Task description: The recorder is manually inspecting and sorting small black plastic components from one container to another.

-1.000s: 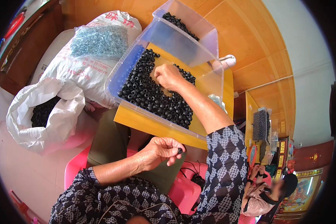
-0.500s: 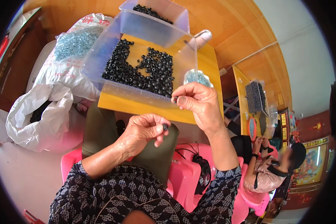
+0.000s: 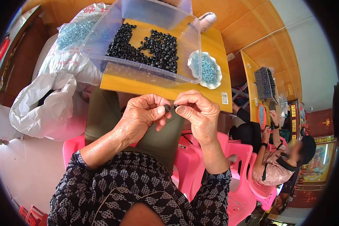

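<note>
Between the thumb and fingers of my left hand is a small round black bead-like piece with a hole. My right hand pinches a tiny dark piece right beside it; what kind it is, the fingers hide. The two hands meet fingertip to fingertip over my lap, in front of the table edge. Beyond them a clear plastic box holds many black pieces like the one in my left hand. To its right stands a white scalloped dish of small pale-blue translucent pieces.
The yellow table carries the box and dish, with a pinkish-white device behind. On the left are a sack topped with translucent pieces and an opened white bag. Pink chairs and a seated person are at right.
My right hand has come down from the box's front edge to my left hand, bringing their fingertips together. The view has shifted, showing more of the dish. The other person's arm has moved up toward their table.
</note>
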The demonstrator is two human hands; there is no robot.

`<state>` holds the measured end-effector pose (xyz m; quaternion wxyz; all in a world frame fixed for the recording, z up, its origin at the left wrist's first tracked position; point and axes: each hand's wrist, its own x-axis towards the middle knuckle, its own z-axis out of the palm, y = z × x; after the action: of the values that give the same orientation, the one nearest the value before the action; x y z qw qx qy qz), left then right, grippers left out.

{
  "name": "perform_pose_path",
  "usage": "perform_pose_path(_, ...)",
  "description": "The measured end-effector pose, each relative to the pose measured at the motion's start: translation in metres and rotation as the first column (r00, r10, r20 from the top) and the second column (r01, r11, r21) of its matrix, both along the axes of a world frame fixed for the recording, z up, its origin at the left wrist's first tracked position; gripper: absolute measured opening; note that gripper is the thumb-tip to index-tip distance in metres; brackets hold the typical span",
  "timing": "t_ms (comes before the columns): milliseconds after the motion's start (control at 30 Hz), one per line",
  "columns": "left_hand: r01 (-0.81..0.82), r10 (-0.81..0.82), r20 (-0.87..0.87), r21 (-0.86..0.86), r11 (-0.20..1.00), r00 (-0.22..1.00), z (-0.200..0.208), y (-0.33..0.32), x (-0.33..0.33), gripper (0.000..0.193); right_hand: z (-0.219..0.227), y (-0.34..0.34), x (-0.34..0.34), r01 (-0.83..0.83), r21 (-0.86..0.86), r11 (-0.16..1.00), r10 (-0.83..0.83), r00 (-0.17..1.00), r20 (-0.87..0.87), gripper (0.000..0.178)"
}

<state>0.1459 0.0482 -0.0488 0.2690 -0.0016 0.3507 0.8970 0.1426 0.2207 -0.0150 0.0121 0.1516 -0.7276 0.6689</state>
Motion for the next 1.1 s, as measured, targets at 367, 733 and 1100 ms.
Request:
perform_pose_path(367, -0.045, 0.043, 0.031, 0.06, 0.997, 0.999, -0.004, 0.004, 0.008, 0.012, -0.012, -0.012, 0.02, 0.101, -0.188, 0.977, -0.086, 0.992, 0.09, 0.013)
perform_pose_path(733, -0.093, 0.095, 0.019, -0.062, 0.994, 0.995, -0.019, 0.009, 0.009, 0.013, -0.014, -0.009, 0.016, 0.12, 0.135, 0.983, -0.104, 0.988, -0.117, 0.014)
perform_pose_path(1100, -0.196, 0.195, -0.022, -0.127, 0.972, 0.981, -0.024, 0.014, 0.008, 0.009, -0.028, -0.014, 0.015, 0.259, 0.187, 0.948, -0.22, 0.954, -0.206, 0.017)
